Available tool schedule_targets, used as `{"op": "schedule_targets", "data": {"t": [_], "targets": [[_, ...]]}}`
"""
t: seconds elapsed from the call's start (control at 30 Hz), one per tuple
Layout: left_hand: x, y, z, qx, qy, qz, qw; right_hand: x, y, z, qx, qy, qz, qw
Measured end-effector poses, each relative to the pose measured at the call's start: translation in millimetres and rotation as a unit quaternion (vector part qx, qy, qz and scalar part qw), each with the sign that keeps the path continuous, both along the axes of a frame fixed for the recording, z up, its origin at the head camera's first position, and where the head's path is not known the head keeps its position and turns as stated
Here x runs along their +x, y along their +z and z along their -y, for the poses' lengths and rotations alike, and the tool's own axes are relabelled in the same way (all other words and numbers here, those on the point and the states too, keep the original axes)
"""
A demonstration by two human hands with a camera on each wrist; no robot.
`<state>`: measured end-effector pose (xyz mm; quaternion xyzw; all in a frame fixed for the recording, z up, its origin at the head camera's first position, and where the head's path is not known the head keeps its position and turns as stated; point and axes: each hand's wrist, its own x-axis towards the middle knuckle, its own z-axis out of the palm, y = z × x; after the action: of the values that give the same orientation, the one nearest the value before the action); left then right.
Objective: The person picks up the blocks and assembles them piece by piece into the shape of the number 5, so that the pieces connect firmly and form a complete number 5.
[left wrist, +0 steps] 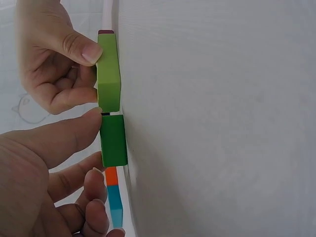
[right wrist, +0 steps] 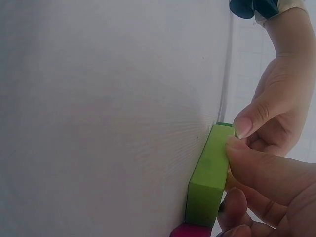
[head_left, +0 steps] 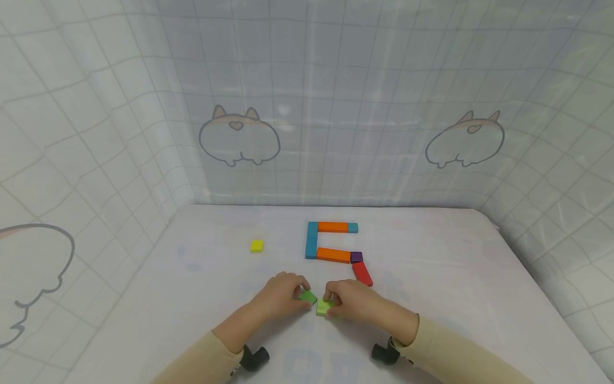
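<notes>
My left hand (head_left: 283, 294) pinches a dark green block (left wrist: 114, 140) between thumb and finger, low over the white table. Beside it, my right hand (head_left: 356, 302) holds a longer light green block (right wrist: 207, 170) by thumb and fingertips. The two green blocks lie end to end, very close together; whether they touch is hard to tell. Just beyond the right hand sits a red block (head_left: 362, 273), slanting from a small purple block (head_left: 356, 257). That one adjoins the lower orange block (head_left: 333, 255), which meets a blue upright strip (head_left: 312, 240).
An upper orange block (head_left: 332, 227) runs from the strip's top to a small blue block (head_left: 352, 228). Off to the left lies a yellow block (head_left: 257, 246). White gridded curtain (head_left: 355, 106) encloses the white table (head_left: 201, 282) at the back and sides.
</notes>
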<state>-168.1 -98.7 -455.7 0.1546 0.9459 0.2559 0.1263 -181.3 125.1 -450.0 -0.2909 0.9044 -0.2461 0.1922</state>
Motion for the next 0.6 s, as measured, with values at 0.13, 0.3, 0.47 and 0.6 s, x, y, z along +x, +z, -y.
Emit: {"op": "schedule_targets", "data": {"t": [0.13,0.3,0.47,0.6], "targets": [[0.7,-1.2,-0.1,0.004,-0.008,-0.011,0.9999,1.0,0.8,0.4,-0.001,0.002,-0.003,1.0000],[1.0,-0.8,-0.7,0.003,-0.013,-0.018,0.9998,0.4,1.7,1.4,0.002,0.002,-0.002,1.0000],[1.2,-0.4,-1.0,-0.001,-0.010,-0.014,0.9999,-0.8,0.2,1.9,0.003,0.001,-0.003,1.0000],[1.9,0.5,-1.0,0.003,-0.010,-0.011,0.9999,-1.0,-1.0,2.0,0.002,0.001,-0.003,1.0000]]}}
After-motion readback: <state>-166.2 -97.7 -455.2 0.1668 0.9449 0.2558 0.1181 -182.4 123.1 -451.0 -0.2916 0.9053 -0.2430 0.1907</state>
